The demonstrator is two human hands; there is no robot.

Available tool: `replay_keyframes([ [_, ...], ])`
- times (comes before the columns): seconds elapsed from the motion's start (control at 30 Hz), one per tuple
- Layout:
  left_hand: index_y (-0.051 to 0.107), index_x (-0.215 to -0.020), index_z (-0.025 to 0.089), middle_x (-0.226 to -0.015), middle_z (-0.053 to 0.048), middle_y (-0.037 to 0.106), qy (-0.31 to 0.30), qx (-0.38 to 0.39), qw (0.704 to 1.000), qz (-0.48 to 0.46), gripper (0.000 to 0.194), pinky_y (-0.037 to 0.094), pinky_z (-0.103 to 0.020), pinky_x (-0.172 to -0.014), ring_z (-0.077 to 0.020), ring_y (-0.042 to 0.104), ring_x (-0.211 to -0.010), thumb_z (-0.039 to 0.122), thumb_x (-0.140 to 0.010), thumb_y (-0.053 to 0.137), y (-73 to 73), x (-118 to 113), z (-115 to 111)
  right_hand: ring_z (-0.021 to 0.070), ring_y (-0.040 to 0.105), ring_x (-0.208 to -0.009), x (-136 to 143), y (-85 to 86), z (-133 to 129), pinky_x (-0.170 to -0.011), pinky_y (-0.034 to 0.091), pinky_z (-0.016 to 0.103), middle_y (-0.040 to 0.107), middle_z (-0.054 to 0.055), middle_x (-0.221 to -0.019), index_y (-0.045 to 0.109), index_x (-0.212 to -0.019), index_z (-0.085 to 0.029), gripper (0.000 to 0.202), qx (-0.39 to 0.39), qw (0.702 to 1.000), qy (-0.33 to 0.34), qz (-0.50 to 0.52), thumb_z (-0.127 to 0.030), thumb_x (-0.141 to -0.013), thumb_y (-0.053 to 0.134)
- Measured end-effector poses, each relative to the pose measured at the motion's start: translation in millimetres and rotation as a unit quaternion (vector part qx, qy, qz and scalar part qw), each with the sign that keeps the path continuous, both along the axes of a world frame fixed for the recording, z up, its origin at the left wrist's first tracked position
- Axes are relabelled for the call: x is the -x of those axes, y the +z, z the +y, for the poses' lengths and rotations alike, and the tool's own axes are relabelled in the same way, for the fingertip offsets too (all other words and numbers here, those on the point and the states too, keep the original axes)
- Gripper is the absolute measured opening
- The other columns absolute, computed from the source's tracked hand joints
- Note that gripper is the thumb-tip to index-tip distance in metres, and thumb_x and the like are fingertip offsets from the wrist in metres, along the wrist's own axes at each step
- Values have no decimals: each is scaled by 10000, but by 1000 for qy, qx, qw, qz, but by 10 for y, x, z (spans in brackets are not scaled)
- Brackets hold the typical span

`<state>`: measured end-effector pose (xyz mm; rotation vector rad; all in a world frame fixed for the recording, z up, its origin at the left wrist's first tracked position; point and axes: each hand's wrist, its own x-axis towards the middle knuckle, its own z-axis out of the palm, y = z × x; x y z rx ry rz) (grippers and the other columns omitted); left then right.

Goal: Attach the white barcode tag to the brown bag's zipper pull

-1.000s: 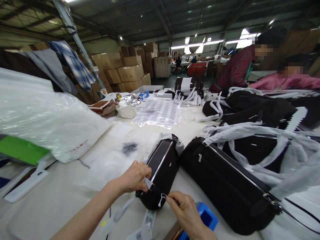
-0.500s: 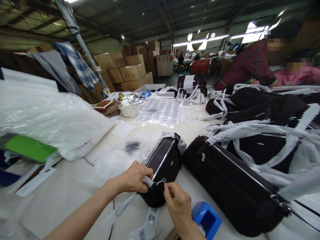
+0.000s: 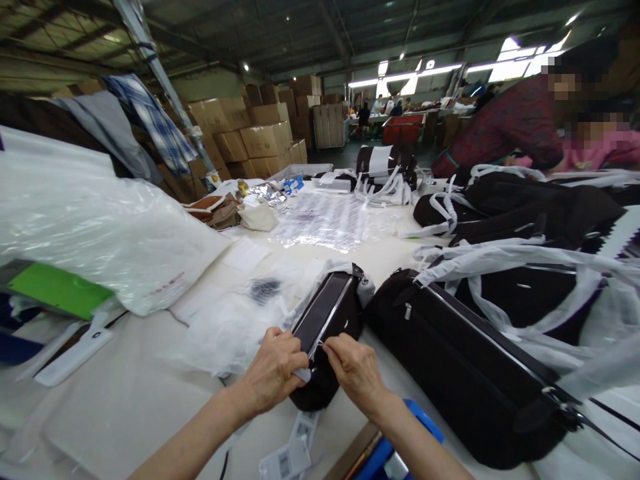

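Observation:
A small dark bag (image 3: 345,325) with a silver zipper stands on the white table, its near end between my hands. My left hand (image 3: 280,365) is closed at the bag's near left edge, with a bit of white material under its fingertips. Thumb and forefinger of my right hand (image 3: 354,367) pinch a thin white string (image 3: 321,343) over the zipper. White tags with barcodes (image 3: 287,459) lie below the bag. To the right rests a larger dark bag (image 3: 465,373) with a zipper along its top.
More dark bags with white-wrapped straps (image 3: 540,320) fill the right side. A blue object (image 3: 423,420) lies partly under my right forearm. White plastic sheeting (image 3: 125,247) and a green item (image 3: 60,291) are at left. A person in a dark red patterned top (image 3: 505,127) leans in at back right.
My right hand has moved up and slightly left along the bag, bringing the string over the zipper. My left hand has shifted slightly right. More of my right forearm shows, covering part of the blue object.

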<state>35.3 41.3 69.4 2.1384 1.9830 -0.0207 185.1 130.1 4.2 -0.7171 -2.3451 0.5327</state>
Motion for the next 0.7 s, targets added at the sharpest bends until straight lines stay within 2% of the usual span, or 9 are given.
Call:
replay_keyframes([
  [0.17, 578, -716, 205, -744, 19, 548, -6, -1, 1000, -11, 49, 242, -368, -765, -160, 473, -794, 186, -697, 619, -9, 13, 2, 89, 469, -521, -12, 49, 100, -487, 224, 240, 529, -15, -596, 586, -696, -194, 224, -17, 995, 71, -67, -258, -864, 452],
  [0.4, 581, -702, 199, -741, 22, 553, -3, 9, 999, -35, 62, 245, -367, -773, -155, 481, -788, 155, -690, 623, -2, 32, 22, 92, 497, -584, -3, 87, 182, -508, 228, 232, 572, -7, -660, 603, -785, -201, 211, 26, 985, 141, -96, -272, -877, 427],
  [0.6, 590, -714, 203, -746, 25, 558, 2, 21, 999, -49, 61, 247, -361, -774, -153, 489, -792, 167, -691, 632, 11, 39, 38, 87, 490, -557, 17, 115, 223, -492, 228, 229, 591, -17, -663, 621, -782, -211, 163, 29, 976, 185, -109, -282, -848, 490],
  [0.7, 593, -714, 204, -752, 24, 566, 8, 31, 998, -57, 50, 251, -358, -775, -154, 492, -799, 175, -696, 630, 34, 39, 46, 86, 486, -537, 24, 151, 253, -481, 229, 230, 594, -27, -653, 627, -765, -219, 105, 13, 978, 179, -107, -247, -817, 541],
])
